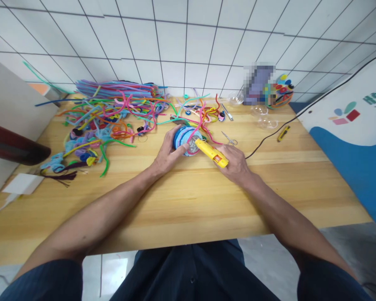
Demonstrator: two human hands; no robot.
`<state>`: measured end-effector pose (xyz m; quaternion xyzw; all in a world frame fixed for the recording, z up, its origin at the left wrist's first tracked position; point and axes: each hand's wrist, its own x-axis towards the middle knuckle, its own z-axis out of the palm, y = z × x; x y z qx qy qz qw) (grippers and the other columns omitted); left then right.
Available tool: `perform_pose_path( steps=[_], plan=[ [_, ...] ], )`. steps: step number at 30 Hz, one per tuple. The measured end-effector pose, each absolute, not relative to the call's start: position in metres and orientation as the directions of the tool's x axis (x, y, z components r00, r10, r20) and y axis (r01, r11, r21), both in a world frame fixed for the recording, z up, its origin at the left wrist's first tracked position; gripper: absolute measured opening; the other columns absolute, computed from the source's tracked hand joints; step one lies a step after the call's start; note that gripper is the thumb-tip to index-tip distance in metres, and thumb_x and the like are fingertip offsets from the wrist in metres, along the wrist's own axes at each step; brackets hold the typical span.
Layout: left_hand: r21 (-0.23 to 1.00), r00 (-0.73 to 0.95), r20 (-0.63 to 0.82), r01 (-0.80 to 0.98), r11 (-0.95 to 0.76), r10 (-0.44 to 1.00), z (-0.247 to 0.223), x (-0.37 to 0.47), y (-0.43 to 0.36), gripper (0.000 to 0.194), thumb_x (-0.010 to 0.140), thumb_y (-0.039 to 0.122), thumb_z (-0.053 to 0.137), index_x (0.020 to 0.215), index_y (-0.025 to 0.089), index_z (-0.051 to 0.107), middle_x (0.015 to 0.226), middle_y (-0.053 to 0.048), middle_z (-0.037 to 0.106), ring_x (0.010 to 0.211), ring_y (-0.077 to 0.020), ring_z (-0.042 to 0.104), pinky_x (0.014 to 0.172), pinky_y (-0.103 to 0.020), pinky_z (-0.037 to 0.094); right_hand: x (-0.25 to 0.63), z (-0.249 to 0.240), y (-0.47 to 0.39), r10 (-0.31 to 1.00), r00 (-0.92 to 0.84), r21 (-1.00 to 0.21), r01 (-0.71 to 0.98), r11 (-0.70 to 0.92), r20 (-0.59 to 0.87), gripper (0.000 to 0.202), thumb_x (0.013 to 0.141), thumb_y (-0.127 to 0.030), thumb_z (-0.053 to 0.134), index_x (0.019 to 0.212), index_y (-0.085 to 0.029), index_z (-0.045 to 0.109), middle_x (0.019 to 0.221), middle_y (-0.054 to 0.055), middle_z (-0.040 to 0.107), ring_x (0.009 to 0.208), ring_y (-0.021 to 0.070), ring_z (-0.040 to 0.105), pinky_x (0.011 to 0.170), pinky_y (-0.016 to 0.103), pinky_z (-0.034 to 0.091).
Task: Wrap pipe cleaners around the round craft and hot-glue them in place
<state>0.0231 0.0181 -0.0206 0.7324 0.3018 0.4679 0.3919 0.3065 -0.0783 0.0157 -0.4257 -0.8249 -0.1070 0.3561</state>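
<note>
A wooden table (181, 200) stands against a wall (181, 37) of white tiles with dark grout. Grey floor (269, 259) shows under its near edge. A white-and-blue panel (351, 138) stands at the right, a beige board (9, 104) at the left.

Bright, even overhead light, soft shadows under the arms, wall tiles (188, 37) bowing at the edges, one far patch pixelated
</note>
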Motion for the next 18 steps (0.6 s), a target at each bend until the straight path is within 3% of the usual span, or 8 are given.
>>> perform_pose_path(
  steps=[9,18],
  plan=[
    [0.859,0.382,0.441,0.081,-0.505,0.812,-0.023,0.022,0.019,0.081,0.105,0.071,0.075,0.17,0.03,0.05,0.175,-0.015,0.056,0.165,-0.0389,0.054,0.143,-0.062,0.042,0.313,0.016,-0.078,0.646,-0.36,-0.116,0.811,0.573,0.673,0.021,0.116,-0.034,0.057,0.12,-0.022,0.073,0.094,0.008,0.082,0.08,0.0246,0.075,0.074,0.038,0.057],
    [0.851,0.384,0.449,0.092,-0.517,0.807,-0.022,0.022,0.019,0.08,0.106,0.07,0.073,0.17,0.028,0.05,0.174,-0.015,0.056,0.165,-0.0385,0.055,0.142,-0.061,0.043,0.317,0.02,-0.079,0.674,-0.334,-0.137,0.828,0.544,0.658,0.023,0.115,-0.036,0.057,0.12,-0.022,0.074,0.092,0.006,0.082,0.077,0.0228,0.074,0.075,0.037,0.059]
  ],
)
